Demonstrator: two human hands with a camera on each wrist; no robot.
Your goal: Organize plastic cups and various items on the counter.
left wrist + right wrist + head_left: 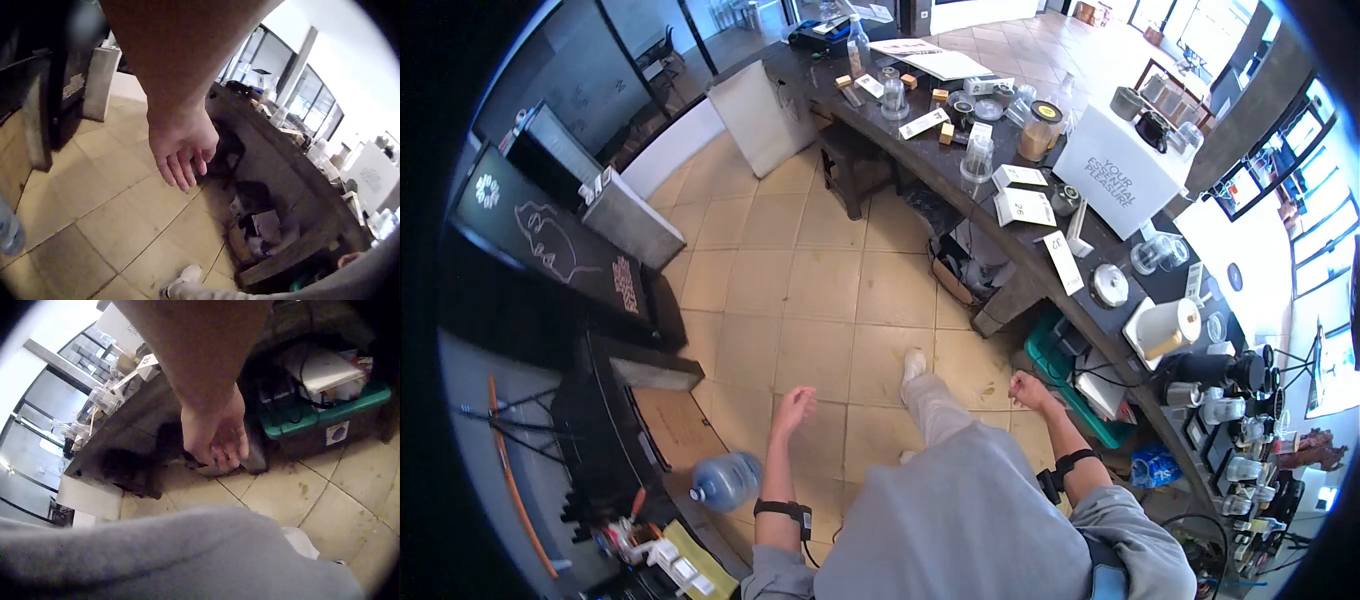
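I am walking across a tiled floor [800, 290] behind a long dark counter [1000, 220]. My left hand [793, 408] hangs free at my side with its fingers [181, 172] relaxed and nothing in it. My right hand [1027, 386] swings near the counter's lower shelf, its fingers [220, 452] loosely curled around nothing. One leg steps forward with a light shoe [913, 364] on the tiles. Both wrists carry black straps.
The counter holds cups, jars, cards and a white sign [1115, 180]. A green crate [325, 415] sits under it to my right. A blue water bottle [726, 481] lies on the floor at my left, beside dark cabinets [550, 250].
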